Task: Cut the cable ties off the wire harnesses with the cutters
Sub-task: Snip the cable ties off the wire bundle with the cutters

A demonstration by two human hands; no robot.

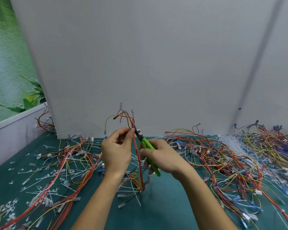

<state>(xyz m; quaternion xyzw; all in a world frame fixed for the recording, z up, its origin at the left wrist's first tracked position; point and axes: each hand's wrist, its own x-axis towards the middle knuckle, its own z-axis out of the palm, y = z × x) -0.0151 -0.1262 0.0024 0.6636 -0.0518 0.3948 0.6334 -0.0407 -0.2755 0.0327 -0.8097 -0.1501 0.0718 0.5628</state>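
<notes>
A broad, flat white wall panel is filling the far side of the scene. A green printed landscape poster is showing beside it at the far left. A teal-green table top is stretching from the foot of the panel to the near edge.

On the right half of the table a tangled heap of red, yellow, blue and purple wire harnesses is sprawling. A sheaf of long white plastic cable ties is lying at its far side. On the left half a looser spread of red, yellow and black harnesses is lying. Short white cut-off tie pieces are littering the near left among them.

In the middle the person's two bare hands are working above the table. The left hand is pinching a slim harness of red, orange and yellow wires between thumb and forefinger and holding it roughly upright. The lower end is reaching down to the table top, and the upper wires, tipped with small terminals, are looping above the fingers in front of the panel.

The right hand is curling its fingers round the bright green handles of the small dark-nosed cutters, just right of the slim harness. The handles are lying close together. The nose is pointing up and left, meeting the wires just beside the left forefinger tip. Whether the blades are biting on a tie is too small to tell.
</notes>
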